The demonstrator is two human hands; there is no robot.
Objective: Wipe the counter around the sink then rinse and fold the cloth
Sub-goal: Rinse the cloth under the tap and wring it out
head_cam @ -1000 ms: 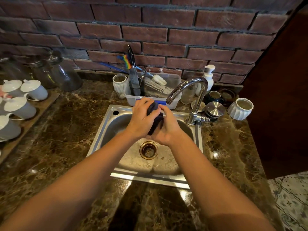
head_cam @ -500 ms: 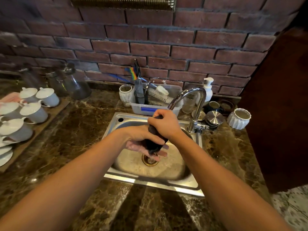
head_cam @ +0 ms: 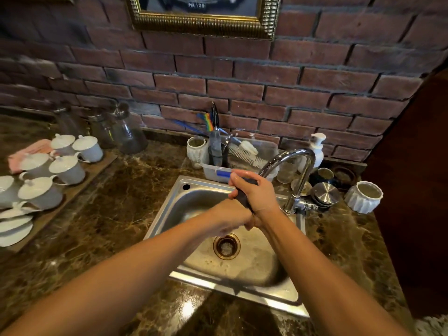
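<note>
Over steel sink (head_cam: 252, 265), dark twisted cloth (head_cam: 243, 197), gripped by fingers (head_cam: 238, 177) of left hand (head_cam: 229, 220) and right hand (head_cam: 258, 193)

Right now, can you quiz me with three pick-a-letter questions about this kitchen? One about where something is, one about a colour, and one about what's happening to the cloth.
1. Where is the soap bottle?
A. On a chair.
B. By the brick wall, behind the tap.
C. On a high shelf.

2. What colour is the cloth?
A. Dark.
B. Yellow.
C. White.

3. How is the cloth?
A. Folded in a neat square.
B. Hanging on a hook.
C. Bunched up, gripped by the left hand and right hand.

Answers:
1 B: the white pump bottle stands at the foot of the wall, past the tap.
2 A: it looks nearly black where it shows.
3 C: both hands wrap round it, one at each end.
</note>
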